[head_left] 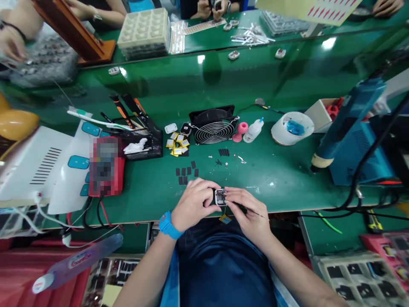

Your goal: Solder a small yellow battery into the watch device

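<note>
My left hand (193, 202), with a blue band on its wrist, grips a small square metal-framed device (220, 197) at the near edge of the green bench. My right hand (247, 211) touches the device's right side and holds thin dark tweezers (252, 212) that point toward it. A small yellow piece (225, 219) hangs just below the device. Small black pads (187, 174) lie on the mat right behind my hands.
A small black fan (213, 124), a pink stand (240, 131), a white squeeze bottle (253, 130) and a tape roll with blue inside (292, 127) stand behind. Red multimeter (106, 167) and tool holder (140, 138) left; blue hot-air station (354, 136) right. Other people's hands work at the far side.
</note>
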`<state>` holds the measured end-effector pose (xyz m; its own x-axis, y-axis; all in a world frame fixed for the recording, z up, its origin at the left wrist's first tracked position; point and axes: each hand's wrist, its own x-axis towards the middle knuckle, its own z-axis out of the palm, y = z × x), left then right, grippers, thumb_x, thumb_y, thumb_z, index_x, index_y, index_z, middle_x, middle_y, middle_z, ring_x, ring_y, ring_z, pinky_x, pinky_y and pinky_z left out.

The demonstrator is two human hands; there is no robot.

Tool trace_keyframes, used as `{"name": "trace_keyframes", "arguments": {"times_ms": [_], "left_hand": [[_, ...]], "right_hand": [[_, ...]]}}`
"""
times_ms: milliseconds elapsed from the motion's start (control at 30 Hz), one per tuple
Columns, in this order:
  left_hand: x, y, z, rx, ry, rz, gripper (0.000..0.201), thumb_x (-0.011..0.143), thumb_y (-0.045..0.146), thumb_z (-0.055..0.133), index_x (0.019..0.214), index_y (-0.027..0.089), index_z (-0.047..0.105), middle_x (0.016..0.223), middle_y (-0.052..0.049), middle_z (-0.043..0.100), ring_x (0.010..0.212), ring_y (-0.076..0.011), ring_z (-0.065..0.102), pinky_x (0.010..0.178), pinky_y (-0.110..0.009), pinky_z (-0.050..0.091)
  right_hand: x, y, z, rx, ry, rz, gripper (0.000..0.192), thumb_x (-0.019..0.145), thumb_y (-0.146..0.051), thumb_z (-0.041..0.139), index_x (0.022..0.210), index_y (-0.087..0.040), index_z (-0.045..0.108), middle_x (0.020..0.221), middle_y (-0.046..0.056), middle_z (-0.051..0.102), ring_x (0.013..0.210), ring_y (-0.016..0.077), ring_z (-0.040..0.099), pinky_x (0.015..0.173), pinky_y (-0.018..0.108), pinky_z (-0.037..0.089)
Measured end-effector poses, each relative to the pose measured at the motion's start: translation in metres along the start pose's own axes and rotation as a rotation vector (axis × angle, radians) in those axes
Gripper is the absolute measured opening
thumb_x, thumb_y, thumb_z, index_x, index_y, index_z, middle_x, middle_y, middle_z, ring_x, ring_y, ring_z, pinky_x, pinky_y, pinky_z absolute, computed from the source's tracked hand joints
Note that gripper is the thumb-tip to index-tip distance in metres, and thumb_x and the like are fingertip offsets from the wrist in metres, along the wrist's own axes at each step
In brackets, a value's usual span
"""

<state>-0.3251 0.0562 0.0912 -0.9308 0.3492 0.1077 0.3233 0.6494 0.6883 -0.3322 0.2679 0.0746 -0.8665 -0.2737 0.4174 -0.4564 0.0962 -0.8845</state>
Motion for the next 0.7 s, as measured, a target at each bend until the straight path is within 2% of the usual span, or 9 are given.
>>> {"name": "trace_keyframes", "arguments": {"times_ms": [267,433,600,700], "left_hand": [[-0.0005,-0.0013,-0.0004,0.051,0.022,0.025,0.052,0.072,0.019,0.098,0.064,0.019,0.046,0.116,0.003,0.080,0.097,-0.0170,0.066,0.086,-0.034,0.048],[-0.0013,-0.0035,-0.0003,0.084,0.014,0.020,0.048,0.076,0.023,0.095,0.064,0.020,0.048,0.117,-0.001,0.080,0.099,-0.0186,0.067,0.087,-0.035,0.051],[-0.0012,-0.0034,-0.0006,0.052,0.030,0.025,0.050,0.077,0.020,0.094,0.064,0.019,0.046,0.119,-0.001,0.079,0.100,-0.0190,0.067,0.087,-0.035,0.050],[-0.0009,-0.0031,-0.0010,0.050,0.033,0.030,0.051,0.077,0.020,0.094,0.065,0.019,0.045,0.119,-0.001,0.079,0.100,-0.0189,0.067,0.087,-0.035,0.049]], "right_hand": [[-0.0001,0.0032,0.0023,0.025,0.014,-0.046,0.019,0.106,-0.012,0.068,0.113,-0.026,0.079,0.102,0.007,0.083,0.106,0.0290,0.079,0.094,0.045,0.069],[0.0002,0.0036,0.0020,0.022,-0.019,-0.073,0.021,0.109,-0.015,0.065,0.118,-0.025,0.080,0.111,0.008,0.083,0.110,0.0289,0.079,0.099,0.045,0.069],[-0.0004,0.0030,0.0034,-0.009,-0.028,-0.123,0.026,0.110,-0.014,0.062,0.127,-0.026,0.078,0.118,0.009,0.081,0.114,0.0282,0.077,0.100,0.044,0.068],[-0.0011,0.0023,0.0032,-0.010,-0.014,-0.113,0.024,0.109,-0.012,0.064,0.124,-0.024,0.079,0.117,0.011,0.081,0.114,0.0280,0.077,0.099,0.043,0.068]]}}
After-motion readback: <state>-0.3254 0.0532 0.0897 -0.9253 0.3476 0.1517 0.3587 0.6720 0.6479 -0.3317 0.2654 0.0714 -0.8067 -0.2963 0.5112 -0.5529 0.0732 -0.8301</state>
